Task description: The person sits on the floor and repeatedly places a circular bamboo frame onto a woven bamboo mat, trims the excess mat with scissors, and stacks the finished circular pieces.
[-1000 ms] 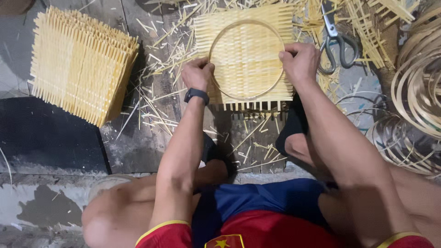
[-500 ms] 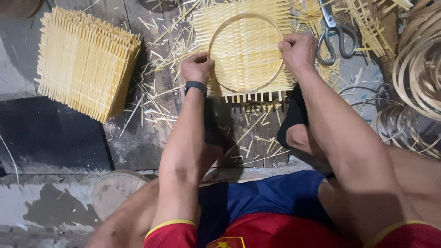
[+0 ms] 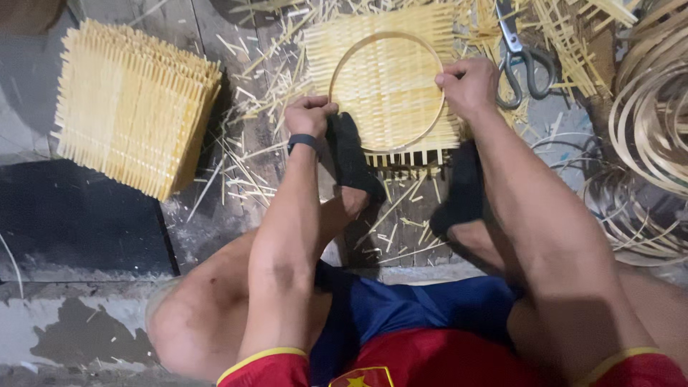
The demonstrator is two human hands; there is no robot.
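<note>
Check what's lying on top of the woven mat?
A round hoop lies on the mat, gripped by left hand and right hand. The floor beneath the mat is covered.

Light: we see soft, even light from above — moderately bright, no glare.
Shadows: faint, dark patches under the forearms and beside the stack of woven mats (image 3: 132, 107).
Sharpness: the centre is fairly crisp; fine straw looks slightly smeared.
Edges: the coiled strips (image 3: 656, 115) at right bend and soften — wide-angle stretch.
</note>
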